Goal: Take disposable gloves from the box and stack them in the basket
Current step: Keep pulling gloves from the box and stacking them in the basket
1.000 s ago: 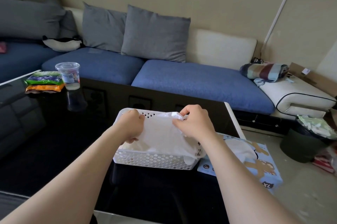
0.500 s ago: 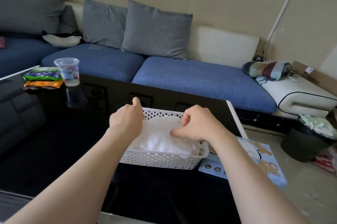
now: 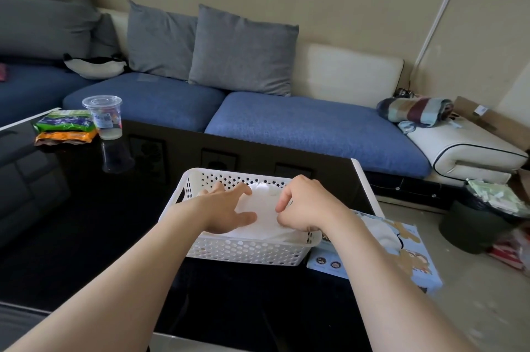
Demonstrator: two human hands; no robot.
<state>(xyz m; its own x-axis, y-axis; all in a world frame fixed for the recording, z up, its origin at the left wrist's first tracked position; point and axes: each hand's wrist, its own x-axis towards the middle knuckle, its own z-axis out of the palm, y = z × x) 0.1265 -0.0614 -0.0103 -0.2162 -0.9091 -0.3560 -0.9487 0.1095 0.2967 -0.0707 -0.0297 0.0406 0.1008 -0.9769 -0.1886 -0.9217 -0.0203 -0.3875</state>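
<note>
A white perforated basket stands on the black glossy table. Inside it lies a flat stack of thin white disposable gloves. My left hand rests on the stack's left side with its fingers spread. My right hand is over the stack's right side with bent fingers; index and thumb tips appear to pinch the top glove's edge. The light blue glove box lies just right of the basket at the table's corner, and a white glove bulges from its opening.
At the table's far left stand a clear plastic cup and snack packets. A blue sofa with grey cushions runs behind the table. On the floor at the right is a dark bin full of paper.
Both hands have come down into the basket with the glove. My left hand has opened from a fist to spread fingers on the stack. The glove now lies flat.
</note>
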